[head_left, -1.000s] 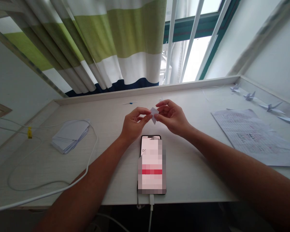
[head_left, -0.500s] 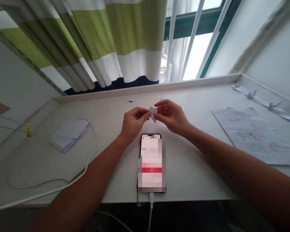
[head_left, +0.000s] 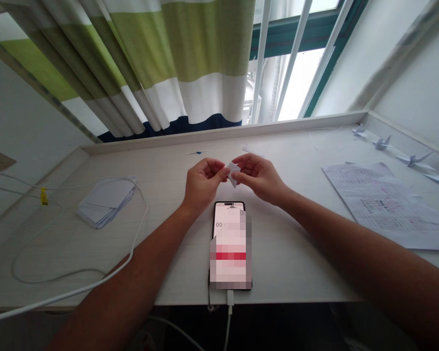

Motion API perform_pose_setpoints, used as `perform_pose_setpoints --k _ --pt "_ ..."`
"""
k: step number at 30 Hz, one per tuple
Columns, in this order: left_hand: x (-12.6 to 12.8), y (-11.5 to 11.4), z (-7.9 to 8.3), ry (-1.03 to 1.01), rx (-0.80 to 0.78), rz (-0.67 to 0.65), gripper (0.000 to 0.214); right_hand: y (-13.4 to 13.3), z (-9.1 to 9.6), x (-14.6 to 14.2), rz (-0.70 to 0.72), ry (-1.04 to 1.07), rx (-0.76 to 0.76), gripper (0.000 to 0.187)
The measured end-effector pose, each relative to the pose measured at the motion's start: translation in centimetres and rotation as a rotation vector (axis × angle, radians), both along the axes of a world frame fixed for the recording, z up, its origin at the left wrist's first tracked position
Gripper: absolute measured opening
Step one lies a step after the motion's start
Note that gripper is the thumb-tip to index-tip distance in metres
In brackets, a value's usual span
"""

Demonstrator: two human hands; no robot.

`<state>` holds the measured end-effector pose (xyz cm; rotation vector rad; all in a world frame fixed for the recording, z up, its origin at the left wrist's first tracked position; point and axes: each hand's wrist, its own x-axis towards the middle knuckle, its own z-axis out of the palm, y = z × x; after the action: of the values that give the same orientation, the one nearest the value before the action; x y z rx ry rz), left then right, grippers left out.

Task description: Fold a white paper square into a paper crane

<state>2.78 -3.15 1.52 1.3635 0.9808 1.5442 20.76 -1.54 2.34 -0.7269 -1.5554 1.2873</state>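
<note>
A small folded piece of white paper (head_left: 233, 173) is held in the air above the desk, between both of my hands. My left hand (head_left: 202, 184) pinches its left side with thumb and fingers closed. My right hand (head_left: 259, 178) pinches its right side, fingers curled. Just below the hands a phone (head_left: 229, 243) lies flat on the pale wooden desk (head_left: 168, 234), plugged into a white cable at its near end.
A stack of white paper squares (head_left: 106, 201) lies at the left, ringed by a white cable (head_left: 131, 248). A printed sheet (head_left: 384, 200) lies at the right. Several folded paper cranes (head_left: 411, 159) line the right ledge. Striped curtain and window stand behind.
Both hands stay pinched on the folded paper, shifting very slightly lower and closer together. Nothing else on the desk has moved.
</note>
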Motion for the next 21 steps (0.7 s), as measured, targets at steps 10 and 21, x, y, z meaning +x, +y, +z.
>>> perform_pose_setpoints --k 10,21 --pt "-0.03 -0.03 -0.03 -0.023 -0.056 -0.03 0.021 0.27 -0.06 0.14 -0.017 0.03 -0.028 0.043" --pt "-0.37 0.14 -0.54 0.103 -0.064 -0.143 0.025 0.72 -0.28 0.33 -0.001 0.074 -0.02 0.043"
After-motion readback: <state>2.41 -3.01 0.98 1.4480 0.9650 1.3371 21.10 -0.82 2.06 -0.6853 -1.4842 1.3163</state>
